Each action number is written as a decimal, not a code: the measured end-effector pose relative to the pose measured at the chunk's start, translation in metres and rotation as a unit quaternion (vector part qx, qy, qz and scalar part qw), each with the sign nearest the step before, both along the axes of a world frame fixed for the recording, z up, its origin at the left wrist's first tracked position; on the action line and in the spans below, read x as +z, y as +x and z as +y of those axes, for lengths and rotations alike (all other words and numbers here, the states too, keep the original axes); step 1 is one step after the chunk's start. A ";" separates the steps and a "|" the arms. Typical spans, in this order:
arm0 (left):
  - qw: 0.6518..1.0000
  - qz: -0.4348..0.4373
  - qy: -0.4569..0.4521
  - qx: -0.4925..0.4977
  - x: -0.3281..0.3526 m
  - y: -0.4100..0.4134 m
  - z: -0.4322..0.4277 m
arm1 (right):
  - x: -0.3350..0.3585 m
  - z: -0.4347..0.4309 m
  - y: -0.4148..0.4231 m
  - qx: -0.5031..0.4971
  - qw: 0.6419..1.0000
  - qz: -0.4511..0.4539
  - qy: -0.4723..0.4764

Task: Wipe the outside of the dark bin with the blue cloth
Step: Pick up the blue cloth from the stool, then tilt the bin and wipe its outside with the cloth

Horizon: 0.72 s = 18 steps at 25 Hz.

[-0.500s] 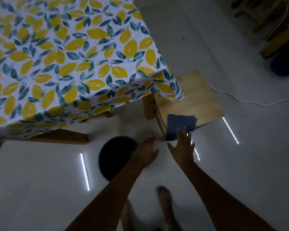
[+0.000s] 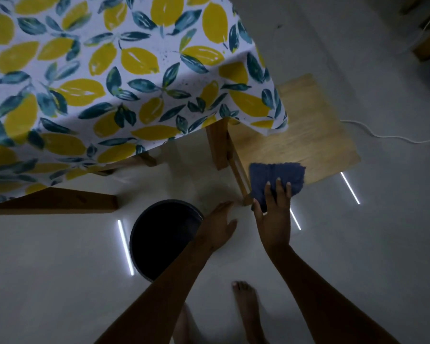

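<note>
The dark round bin (image 2: pixel 144 234) stands open-topped on the white floor, just below the table's edge. My left hand (image 2: pixel 217 225) hovers at the bin's right rim with fingers apart, holding nothing. The blue cloth (image 2: pixel 276 176) lies folded on the near corner of a wooden stool (image 2: pixel 308 135). My right hand (image 2: pixel 273 214) rests on the cloth's near edge, fingertips on top and thumb at its lower left corner; a firm grip is not clear.
A table with a lemon-print cloth (image 2: pixel 109 83) overhangs the upper left, with wooden legs (image 2: pixel 217 145) beside the stool. A white cable (image 2: pixel 382 136) runs across the floor at right. My bare feet (image 2: pixel 246 309) stand below the bin.
My right hand has moved forward from just short of the blue cloth onto its near edge. The camera has come closer. My left hand stays by the bin's rim.
</note>
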<state>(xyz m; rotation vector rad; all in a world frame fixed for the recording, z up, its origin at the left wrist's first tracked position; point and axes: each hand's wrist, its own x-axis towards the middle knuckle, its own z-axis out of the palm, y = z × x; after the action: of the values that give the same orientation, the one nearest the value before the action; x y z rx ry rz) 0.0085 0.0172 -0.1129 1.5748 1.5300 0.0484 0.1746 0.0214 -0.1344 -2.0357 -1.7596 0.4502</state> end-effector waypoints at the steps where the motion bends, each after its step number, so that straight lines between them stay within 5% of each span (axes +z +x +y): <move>1: 1.000 -0.001 -0.005 0.002 -0.004 -0.002 -0.006 | -0.002 -0.003 -0.001 0.004 1.000 0.018 0.022; 5: 1.000 0.009 -0.017 -0.002 -0.011 -0.014 -0.032 | 0.009 -0.009 0.004 0.000 0.996 0.057 0.064; 10: 1.000 0.016 -0.005 0.006 -0.019 -0.040 -0.060 | 0.038 -0.037 -0.013 -0.020 0.972 0.234 0.015; 18: 0.990 0.111 -0.032 -0.077 -0.142 -0.086 -0.131 | -0.068 -0.105 -0.049 -0.045 0.921 0.382 -0.066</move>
<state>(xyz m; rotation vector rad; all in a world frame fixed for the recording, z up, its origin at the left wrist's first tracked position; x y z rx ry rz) -0.0771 -0.1143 -0.2547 1.6848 1.5560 -0.2683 0.1254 -0.0841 -0.2023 -1.6606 -1.1683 1.1700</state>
